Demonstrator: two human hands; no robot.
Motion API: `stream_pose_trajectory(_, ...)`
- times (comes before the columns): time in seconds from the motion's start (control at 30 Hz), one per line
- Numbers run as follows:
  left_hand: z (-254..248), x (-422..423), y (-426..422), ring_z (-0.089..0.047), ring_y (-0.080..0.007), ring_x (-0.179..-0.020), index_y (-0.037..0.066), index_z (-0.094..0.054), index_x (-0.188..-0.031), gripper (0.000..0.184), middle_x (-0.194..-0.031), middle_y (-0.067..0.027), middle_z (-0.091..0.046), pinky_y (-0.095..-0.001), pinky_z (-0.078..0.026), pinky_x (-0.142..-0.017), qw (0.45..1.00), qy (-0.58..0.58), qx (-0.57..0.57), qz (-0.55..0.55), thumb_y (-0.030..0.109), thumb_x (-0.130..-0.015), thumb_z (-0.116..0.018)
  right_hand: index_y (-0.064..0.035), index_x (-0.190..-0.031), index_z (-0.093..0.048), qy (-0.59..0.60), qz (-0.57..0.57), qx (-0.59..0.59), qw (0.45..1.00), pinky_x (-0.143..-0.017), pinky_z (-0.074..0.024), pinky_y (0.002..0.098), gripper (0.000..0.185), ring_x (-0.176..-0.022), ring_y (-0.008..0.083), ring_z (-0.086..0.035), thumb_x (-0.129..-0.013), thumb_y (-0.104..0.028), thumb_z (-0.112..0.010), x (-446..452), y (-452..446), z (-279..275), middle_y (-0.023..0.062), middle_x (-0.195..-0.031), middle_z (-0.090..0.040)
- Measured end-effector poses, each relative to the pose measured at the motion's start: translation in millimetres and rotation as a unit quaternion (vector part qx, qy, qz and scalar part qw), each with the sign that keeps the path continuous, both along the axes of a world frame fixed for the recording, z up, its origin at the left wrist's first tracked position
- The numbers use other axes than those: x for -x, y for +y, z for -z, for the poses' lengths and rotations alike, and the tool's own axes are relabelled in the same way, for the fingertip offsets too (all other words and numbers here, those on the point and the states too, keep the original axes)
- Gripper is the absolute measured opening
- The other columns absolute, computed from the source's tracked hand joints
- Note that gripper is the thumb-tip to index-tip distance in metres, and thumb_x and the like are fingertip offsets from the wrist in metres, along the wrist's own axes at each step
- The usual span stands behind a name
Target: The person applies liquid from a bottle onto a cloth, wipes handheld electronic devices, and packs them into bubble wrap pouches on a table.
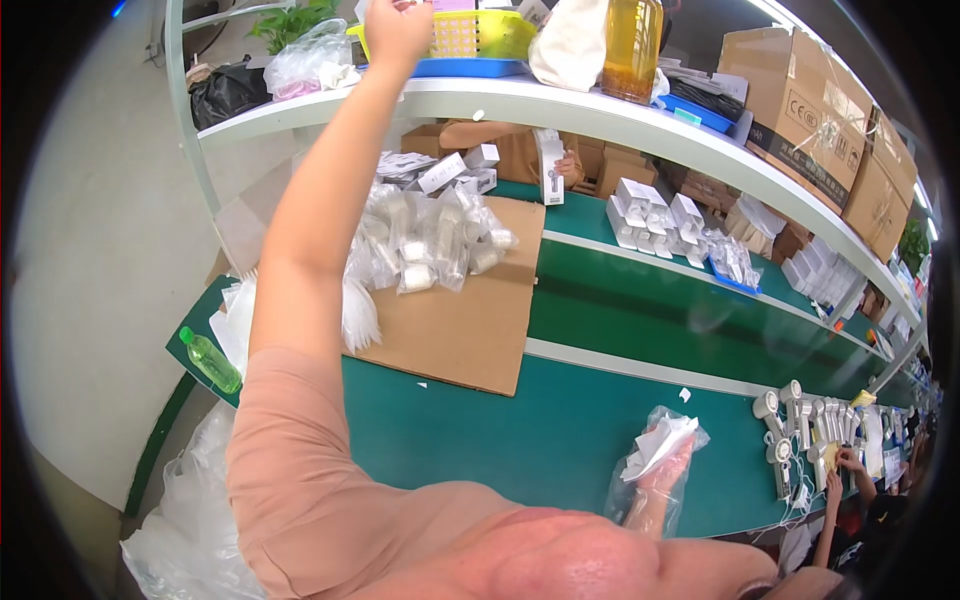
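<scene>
My left arm is stretched up to the shelf, and my left hand is at the near side of a yellow basket. Its fingers are curled near the top edge of the view; what they hold is too small to tell. Low on the right, over the green table, my right hand is closed on a clear plastic bag and folded white paper. The bag wraps partly round the hand and wrist, so some fingers are hidden.
Bagged white parts lie on a cardboard sheet. A green bottle lies at the left. White devices line the right, near co-workers' hands. Across the table, another person's hand holds a white box. Cartons stand on the shelf.
</scene>
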State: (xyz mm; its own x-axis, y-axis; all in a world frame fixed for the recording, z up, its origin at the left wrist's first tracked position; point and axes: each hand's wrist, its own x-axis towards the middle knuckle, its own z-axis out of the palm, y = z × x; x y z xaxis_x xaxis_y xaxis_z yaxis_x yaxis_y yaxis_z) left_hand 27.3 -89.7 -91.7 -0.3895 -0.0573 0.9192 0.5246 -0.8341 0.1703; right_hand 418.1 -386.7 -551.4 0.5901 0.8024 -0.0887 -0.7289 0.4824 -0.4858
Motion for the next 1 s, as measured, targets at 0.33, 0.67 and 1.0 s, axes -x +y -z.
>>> stream_pose_trajectory(0.33,357.3,-63.9,-188.6,-0.055,-0.0142,-0.074,0.003,-0.057,-0.085,0.007,-0.080,-0.0045,-0.058,-0.0286,-0.045,-0.067,0.716,0.434,0.294,0.461,0.001,-0.078,-0.057,-0.0095,-0.115,-0.048,-0.036,-0.003,0.005,0.999,-0.069,-0.0523,0.0367,0.047,-0.082,0.0242,-0.059,-0.086,-0.047,-0.046,-8.2,1.8,11.8,0.0100,-0.098,-0.059)
stream_pose_trajectory(0.67,467.1,-54.9,-193.6,-0.052,-0.0071,-0.071,0.002,-0.055,-0.093,0.009,-0.081,-0.0020,-0.057,-0.0205,-0.044,-0.064,0.495,0.174,0.632,0.570,0.007,-0.085,-0.055,-0.0088,-0.112,-0.051,0.009,-0.023,-0.009,1.000,-0.070,-0.0529,0.0380,0.048,-0.083,0.0265,-0.059,-0.084,-0.047,-0.052,-21.2,8.5,27.2,0.0106,-0.099,-0.058)
stream_pose_trajectory(1.0,466.7,-53.1,-192.6,-0.052,-0.0072,-0.074,0.003,-0.057,-0.094,0.013,-0.081,-0.0003,-0.056,-0.0227,-0.045,-0.068,0.525,0.278,0.614,0.519,0.009,-0.082,-0.058,-0.0080,-0.120,-0.047,-0.148,-0.077,-0.071,0.983,-0.069,-0.0497,0.0379,0.049,-0.088,0.0255,-0.057,-0.089,-0.044,-0.037,-30.2,59.1,-8.5,0.0107,-0.104,-0.057)
